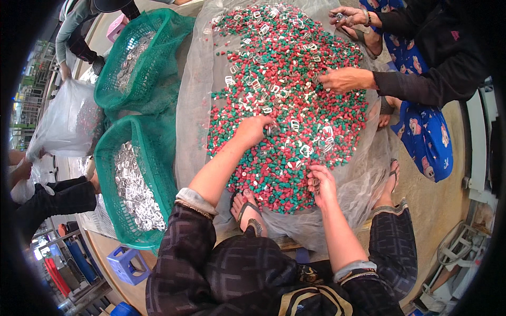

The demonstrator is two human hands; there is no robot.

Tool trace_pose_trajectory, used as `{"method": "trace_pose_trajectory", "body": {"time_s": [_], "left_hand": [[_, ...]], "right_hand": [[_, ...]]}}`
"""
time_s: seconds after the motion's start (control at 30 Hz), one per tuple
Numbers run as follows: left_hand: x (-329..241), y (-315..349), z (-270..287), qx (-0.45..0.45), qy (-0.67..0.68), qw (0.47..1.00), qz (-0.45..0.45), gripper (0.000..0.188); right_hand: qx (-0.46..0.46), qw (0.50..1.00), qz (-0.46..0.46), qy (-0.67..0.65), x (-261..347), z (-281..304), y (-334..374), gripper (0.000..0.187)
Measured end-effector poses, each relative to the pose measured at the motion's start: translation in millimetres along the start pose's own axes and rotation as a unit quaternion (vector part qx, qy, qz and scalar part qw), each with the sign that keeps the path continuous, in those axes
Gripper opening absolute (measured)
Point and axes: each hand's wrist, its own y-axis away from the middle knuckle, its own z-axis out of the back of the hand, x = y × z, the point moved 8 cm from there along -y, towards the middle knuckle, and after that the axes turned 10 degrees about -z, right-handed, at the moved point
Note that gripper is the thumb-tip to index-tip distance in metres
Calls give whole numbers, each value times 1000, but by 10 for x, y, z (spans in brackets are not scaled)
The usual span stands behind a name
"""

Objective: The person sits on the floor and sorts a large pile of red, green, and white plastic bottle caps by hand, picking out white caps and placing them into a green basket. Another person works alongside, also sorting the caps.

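Pinching clear plastic pieces [272, 129], the left hand [252, 131] is hovering over the red-and-green pile [258, 181]; the right hand [323, 185] is hanging half-curled at the pile's near edge, any hold unclear. White buckles [134, 189] are lying in a green basket [108, 168] left of both hands.

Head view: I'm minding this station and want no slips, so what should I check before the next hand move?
1. Left hand at the red-and-green pile: ok.
2. Right hand apart from the left: ok.
3. Co-worker's lower hand apart from both: ok.
4. Pile free of white buckles: not ok, several lie on it.
5. Nearer green basket upright: ok, white pieces inside.
6. Right hand's fingers empty: cannot tell.
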Motion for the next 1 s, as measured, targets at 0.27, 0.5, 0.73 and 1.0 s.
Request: {"method": "trace_pose_trajectory", "body": {"time_s": [0.27, 0.5, 0.73, 1.0], "left_hand": [[-889, 460, -61, 81, 65, 982, -158, 43], [-377, 595, 470, -93, 220, 971, 10, 39], [-360, 830, 324, -98, 208, 972, 47, 18], [-718, 918, 212, -124, 115, 986, -3, 17]], "right_hand": [[-18, 991, 16, 132, 38, -163, 10, 25], [-62, 978, 103, 172, 113, -90, -32, 15], [-135, 868, 229, 418, 256, -91, 135, 19], [-215, 877, 231, 361, 185, 679, -2, 29]]}}
